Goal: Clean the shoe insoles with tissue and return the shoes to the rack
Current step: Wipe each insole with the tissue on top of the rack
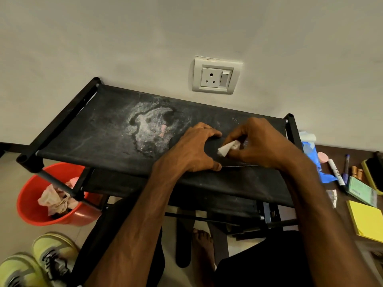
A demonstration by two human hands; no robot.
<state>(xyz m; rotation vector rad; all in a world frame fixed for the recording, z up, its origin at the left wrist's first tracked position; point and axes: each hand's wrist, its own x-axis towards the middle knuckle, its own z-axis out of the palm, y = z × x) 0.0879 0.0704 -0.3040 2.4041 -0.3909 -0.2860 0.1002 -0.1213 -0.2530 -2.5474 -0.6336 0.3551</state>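
The black shoe lies on the top shelf of the rack, toward its right end and near the front edge. Its long axis runs along the shelf's length, left to right. One rounded end points to the person's left, and the other end is hidden under the right hand. Whether the rounded end is toe or heel cannot be told, since the shoe blends into the dark fabric. A thin pale line marks its near edge.

The left hand spans the shoe across its width, fingers curled over the far side and thumb on the near side, gripping it. The right hand pinches a folded white tissue between thumb and fingertips, its point pressed down onto the shoe just beside the left hand.

A whitish dusty stain covers the middle of the shelf fabric. Below the rack's left end stands a red bucket holding crumpled tissues. Two yellow-green sneakers sit on the floor at lower left. Under the rack lie black sandals beside a bare foot. To the right are a blue packet, markers, a brush and yellow sticky notes. A wall socket sits above the rack.
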